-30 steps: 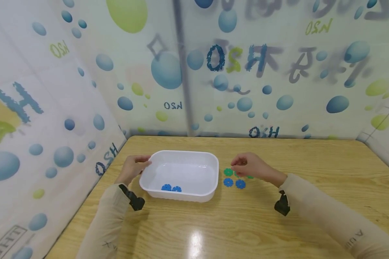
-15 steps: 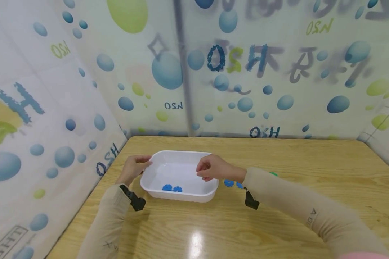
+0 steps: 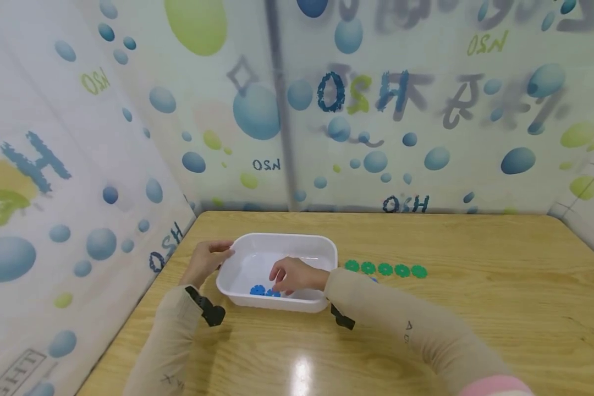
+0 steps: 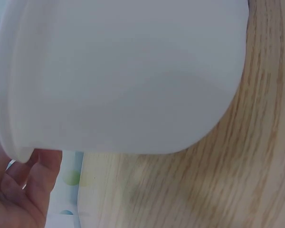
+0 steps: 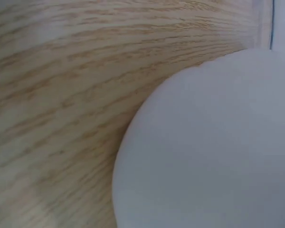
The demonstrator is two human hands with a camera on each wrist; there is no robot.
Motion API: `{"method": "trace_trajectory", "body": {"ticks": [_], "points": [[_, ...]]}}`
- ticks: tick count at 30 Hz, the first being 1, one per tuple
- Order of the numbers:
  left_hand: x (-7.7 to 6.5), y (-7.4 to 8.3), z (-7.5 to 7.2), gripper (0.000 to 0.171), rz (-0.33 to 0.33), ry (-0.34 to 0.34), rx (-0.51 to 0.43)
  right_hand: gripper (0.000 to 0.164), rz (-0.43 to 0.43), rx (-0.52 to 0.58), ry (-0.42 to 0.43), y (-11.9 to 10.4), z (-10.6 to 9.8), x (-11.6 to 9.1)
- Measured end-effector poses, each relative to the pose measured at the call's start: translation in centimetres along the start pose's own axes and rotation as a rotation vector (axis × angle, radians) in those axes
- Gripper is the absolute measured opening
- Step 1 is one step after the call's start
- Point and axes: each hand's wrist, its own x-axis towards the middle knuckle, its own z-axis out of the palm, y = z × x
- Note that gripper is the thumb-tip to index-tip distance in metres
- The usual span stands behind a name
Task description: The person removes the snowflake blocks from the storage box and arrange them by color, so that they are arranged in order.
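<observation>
In the head view my left hand (image 3: 208, 259) grips the left rim of a white plastic basin (image 3: 287, 237). The left wrist view shows its fingers curled at the rim beside the basin's outer wall (image 4: 133, 85). My right hand (image 3: 297, 275) reaches down inside the basin, with index finger and thumb apart and fingertips at a blue notched disc (image 3: 272, 293), partly covered. Just left of that lies another blue notched disc (image 3: 257, 290). The right wrist view holds only the basin's outside (image 5: 209, 152) and wood; the right fingers are out of it.
Right of the basin, several green notched discs (image 3: 385, 269) form a row on the wooden table (image 3: 475, 308). A bit of a blue disc (image 3: 374, 279) peeks out behind the right sleeve (image 3: 401, 313). A printed curtain (image 3: 425, 110) stands behind the table.
My right hand has moved left from the discs on the table, over the basin's right rim, and down to the blue discs inside. The green row now shows uncovered. My left hand keeps its grip.
</observation>
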Motion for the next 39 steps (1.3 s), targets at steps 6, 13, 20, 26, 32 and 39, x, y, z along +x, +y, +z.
{"method": "trace_trajectory", "body": {"ticks": [6,13,20,26,32,39], "points": [[-0.1,0.0,0.1,0.034,-0.012,0.019,0.008,0.021,-0.009,-0.095,0.008,0.0,0.6,0.6],[0.3,-0.1,0.0,0.037,0.001,-0.007,0.005,0.024,0.003,-0.192,0.014,0.3,0.9,0.8],[6.1,-5.3,1.0,0.034,0.026,0.094,0.020,0.025,0.041,-0.161,0.002,0.7,0.9,1.1],[4.9,-4.5,0.7,0.035,0.012,0.056,0.017,0.023,0.021,-0.189,-0.024,0.7,1.0,1.3],[2.1,-2.2,0.2,0.037,-0.014,0.021,-0.034,0.019,-0.009,-0.231,-0.027,0.5,1.0,1.1],[5.2,-5.1,0.7,0.037,0.027,0.054,0.012,0.016,-0.014,-0.252,-0.025,0.5,0.9,0.9]]}}
